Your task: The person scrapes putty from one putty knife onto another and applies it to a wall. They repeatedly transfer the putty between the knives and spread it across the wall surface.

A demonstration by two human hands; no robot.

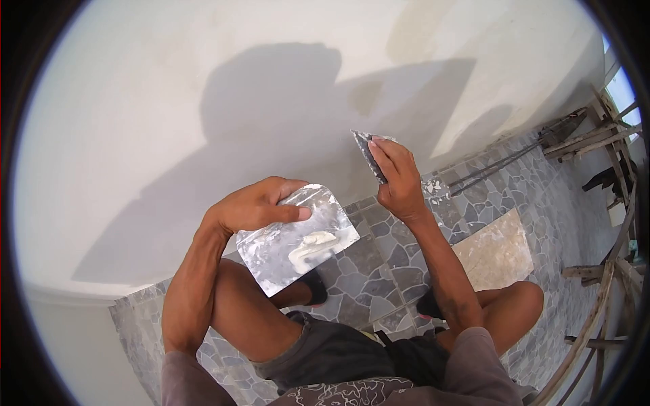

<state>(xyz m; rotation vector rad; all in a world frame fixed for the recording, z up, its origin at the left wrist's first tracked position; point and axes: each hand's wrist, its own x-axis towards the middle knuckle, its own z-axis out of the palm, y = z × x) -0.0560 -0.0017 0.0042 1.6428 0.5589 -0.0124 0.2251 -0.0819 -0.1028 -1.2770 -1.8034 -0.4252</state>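
My left hand [254,205] grips a flat metal plaster scraper [271,250] by its rounded end, thumb lying across its face. A dab of white putty [313,249] sits near the plate's lower right edge, with dried smears around it. In my right hand [401,177] is a smaller putty scraper [364,150], its thin blade tilted up close to the wall and its edges crusted white. The fingers wrap its far side. The pale wall [284,128] stands right in front of both hands, with my shadow across it.
Stone-patterned floor tiles [359,271] run along the wall's foot. A dusty beige board [497,250] lies by my right knee. Wooden poles [596,304] form a rough frame at the right, and thin dark rods [497,166] rest on the floor near the wall.
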